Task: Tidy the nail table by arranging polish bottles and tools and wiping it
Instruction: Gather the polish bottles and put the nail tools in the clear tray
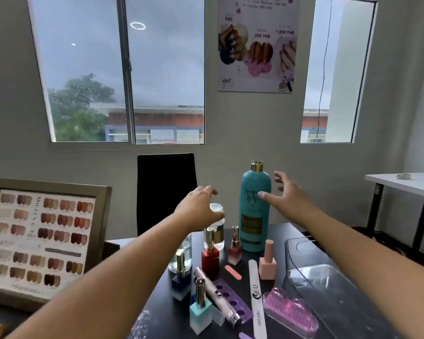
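A tall teal bottle (255, 209) with a gold cap stands at the back of the black table (289, 234). My right hand (285, 195) is spread open just right of it, thumb near its side. My left hand (200, 209) hovers open over a clear round bottle (216, 232). In front stand red (209, 259), rose (234, 250), peach (267, 261), navy (181, 281) and mint (201, 311) polish bottles. A white nail file (257, 299), a small pink file (233, 272), a silver pen tool (217, 296), a purple toe separator (233, 299) and a pink brush (288, 311) lie at the front.
A framed nail colour chart (41, 241) leans at the left. A clear plastic tray (326, 280) sits at the right of the table. A black chair (167, 192) stands behind, and a white side table (402, 185) is at the far right.
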`<state>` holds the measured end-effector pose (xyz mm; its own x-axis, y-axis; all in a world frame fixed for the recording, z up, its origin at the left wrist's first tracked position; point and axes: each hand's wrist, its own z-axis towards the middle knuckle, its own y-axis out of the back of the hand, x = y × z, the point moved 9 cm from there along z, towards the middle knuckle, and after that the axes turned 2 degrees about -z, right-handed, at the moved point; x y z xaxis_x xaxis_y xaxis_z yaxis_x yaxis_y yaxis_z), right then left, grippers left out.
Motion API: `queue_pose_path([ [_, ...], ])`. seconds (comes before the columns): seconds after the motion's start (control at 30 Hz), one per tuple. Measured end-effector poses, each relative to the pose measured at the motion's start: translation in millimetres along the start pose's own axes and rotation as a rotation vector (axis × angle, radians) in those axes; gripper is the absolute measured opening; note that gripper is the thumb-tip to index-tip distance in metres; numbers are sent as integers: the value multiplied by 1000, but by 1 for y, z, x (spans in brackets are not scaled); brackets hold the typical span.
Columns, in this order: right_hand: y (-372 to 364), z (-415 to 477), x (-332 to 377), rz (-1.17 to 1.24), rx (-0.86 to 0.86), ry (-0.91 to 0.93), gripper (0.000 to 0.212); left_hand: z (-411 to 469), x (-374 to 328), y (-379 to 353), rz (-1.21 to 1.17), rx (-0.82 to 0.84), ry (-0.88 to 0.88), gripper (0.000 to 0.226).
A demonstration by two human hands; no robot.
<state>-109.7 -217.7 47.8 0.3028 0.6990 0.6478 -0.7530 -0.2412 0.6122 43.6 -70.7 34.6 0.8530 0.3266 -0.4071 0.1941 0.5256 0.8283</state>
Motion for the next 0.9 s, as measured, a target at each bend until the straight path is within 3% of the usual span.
queue_pose_path([
  [0.13, -28, 17, -30, 130, 167, -142, 94, 25, 14, -31, 71, 164, 67, 69],
  [0.3, -46, 36, -43, 254, 230, -127, 80, 51, 20, -44, 133, 208, 40, 49],
  [0.47, -49, 46, -47, 270, 225, -109, 71, 64, 20, -49, 146, 187, 15, 50],
  [0.9, -15, 70, -87, 134, 93, -128, 72, 114, -50, -80, 149, 193, -98, 54],
])
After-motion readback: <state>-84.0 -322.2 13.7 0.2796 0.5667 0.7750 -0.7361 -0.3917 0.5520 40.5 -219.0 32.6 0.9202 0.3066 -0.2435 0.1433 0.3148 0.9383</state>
